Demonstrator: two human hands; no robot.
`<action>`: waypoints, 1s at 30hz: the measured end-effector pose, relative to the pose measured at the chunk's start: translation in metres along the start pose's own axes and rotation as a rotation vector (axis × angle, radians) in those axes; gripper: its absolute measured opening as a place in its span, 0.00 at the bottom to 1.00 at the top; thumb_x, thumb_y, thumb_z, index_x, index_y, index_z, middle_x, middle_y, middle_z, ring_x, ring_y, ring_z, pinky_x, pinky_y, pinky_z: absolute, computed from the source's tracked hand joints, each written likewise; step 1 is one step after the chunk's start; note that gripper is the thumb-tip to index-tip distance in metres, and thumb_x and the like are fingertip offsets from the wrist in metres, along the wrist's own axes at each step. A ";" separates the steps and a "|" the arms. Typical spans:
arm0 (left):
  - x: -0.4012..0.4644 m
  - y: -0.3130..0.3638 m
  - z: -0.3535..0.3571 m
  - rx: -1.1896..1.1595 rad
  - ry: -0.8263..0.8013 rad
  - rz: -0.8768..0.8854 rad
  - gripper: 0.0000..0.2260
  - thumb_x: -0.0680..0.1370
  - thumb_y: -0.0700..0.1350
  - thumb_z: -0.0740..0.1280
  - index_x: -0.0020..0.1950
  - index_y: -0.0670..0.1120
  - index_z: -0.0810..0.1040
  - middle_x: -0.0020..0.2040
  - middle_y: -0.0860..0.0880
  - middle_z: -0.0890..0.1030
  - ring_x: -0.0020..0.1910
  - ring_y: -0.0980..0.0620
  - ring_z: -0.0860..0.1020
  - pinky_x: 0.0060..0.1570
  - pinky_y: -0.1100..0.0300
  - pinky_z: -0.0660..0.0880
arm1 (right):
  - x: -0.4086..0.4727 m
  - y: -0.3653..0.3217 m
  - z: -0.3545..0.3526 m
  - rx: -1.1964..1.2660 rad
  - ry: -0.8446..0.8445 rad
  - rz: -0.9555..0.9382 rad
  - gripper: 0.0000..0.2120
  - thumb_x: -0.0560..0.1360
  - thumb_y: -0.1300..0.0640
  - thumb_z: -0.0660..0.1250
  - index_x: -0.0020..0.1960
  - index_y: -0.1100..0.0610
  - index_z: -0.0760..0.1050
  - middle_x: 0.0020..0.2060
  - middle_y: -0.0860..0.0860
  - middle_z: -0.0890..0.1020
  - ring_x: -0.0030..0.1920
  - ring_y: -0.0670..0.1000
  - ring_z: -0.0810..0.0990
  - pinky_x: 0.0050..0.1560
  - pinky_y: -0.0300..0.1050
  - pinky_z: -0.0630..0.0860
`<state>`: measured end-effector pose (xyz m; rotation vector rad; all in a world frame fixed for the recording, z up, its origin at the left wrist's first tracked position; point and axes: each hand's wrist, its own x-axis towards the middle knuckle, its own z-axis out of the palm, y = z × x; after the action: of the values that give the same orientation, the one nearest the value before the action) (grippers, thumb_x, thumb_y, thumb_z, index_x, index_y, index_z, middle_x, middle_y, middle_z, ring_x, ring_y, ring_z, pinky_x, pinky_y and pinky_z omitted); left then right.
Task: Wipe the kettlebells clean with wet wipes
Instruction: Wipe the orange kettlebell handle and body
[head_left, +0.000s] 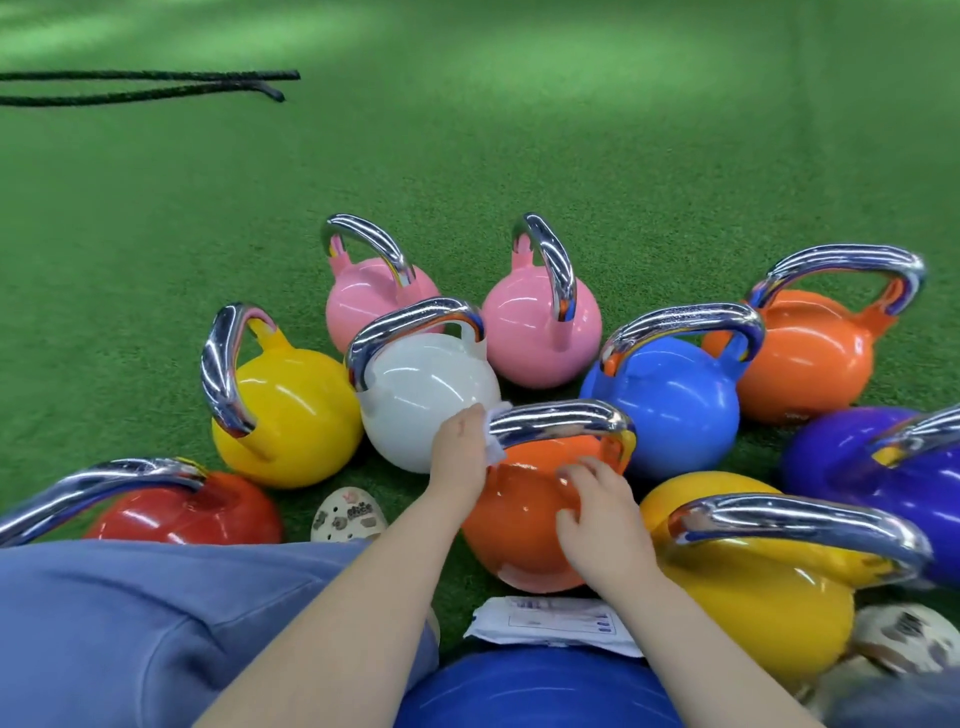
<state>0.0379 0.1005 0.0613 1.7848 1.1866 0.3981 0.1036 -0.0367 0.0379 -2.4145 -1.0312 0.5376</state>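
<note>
An orange kettlebell with a chrome handle stands right in front of me. My left hand presses a white wet wipe against the left end of that handle. My right hand rests flat on the orange ball, fingers spread, steadying it. A pack of wet wipes lies on top of a blue kettlebell at the bottom centre.
Several more kettlebells ring the orange one on green turf: white, yellow, red, two pink, blue, orange, purple, yellow. Black ropes lie far left. My shoe shows.
</note>
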 end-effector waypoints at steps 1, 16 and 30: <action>-0.001 0.001 -0.001 -0.301 -0.035 -0.203 0.17 0.80 0.44 0.59 0.66 0.37 0.70 0.57 0.40 0.76 0.42 0.47 0.75 0.42 0.58 0.70 | -0.001 0.000 0.000 -0.026 -0.048 0.009 0.24 0.74 0.59 0.59 0.69 0.51 0.66 0.72 0.51 0.63 0.70 0.53 0.62 0.69 0.46 0.63; -0.018 -0.051 0.071 -0.780 0.455 -0.467 0.22 0.82 0.52 0.50 0.69 0.41 0.68 0.66 0.43 0.71 0.65 0.46 0.69 0.64 0.57 0.63 | 0.004 -0.005 -0.007 -0.253 -0.125 -0.037 0.25 0.74 0.58 0.58 0.72 0.50 0.62 0.75 0.52 0.60 0.69 0.55 0.67 0.64 0.45 0.68; -0.026 -0.046 0.058 -0.438 0.401 -0.204 0.07 0.75 0.41 0.69 0.46 0.49 0.71 0.40 0.54 0.77 0.36 0.68 0.73 0.39 0.70 0.70 | 0.003 0.005 -0.008 -0.165 -0.137 -0.024 0.27 0.76 0.58 0.58 0.74 0.45 0.59 0.76 0.48 0.56 0.68 0.53 0.69 0.62 0.45 0.70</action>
<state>0.0396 0.0538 -0.0017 1.2252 1.4117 0.8519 0.1124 -0.0390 0.0409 -2.5335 -1.2034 0.6405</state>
